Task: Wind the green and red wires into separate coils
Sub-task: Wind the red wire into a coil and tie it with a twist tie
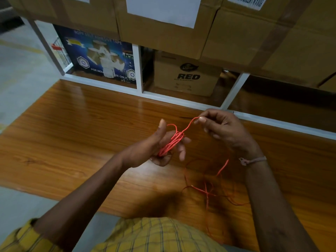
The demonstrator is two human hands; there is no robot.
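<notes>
Fingers (181,150) of the left hand (154,148) are held spread and fairly straight, with several turns of the red wire (172,141) wrapped around them, thumb raised clear; the wire's run is pinched between thumb and forefinger of the right hand (223,128), lifted above the table (72,124). A coil is judged partly wound: loose red slack is seen tangled on the table beneath the right wrist, still to be taken up. No green wire is seen, so its state cannot be told
</notes>
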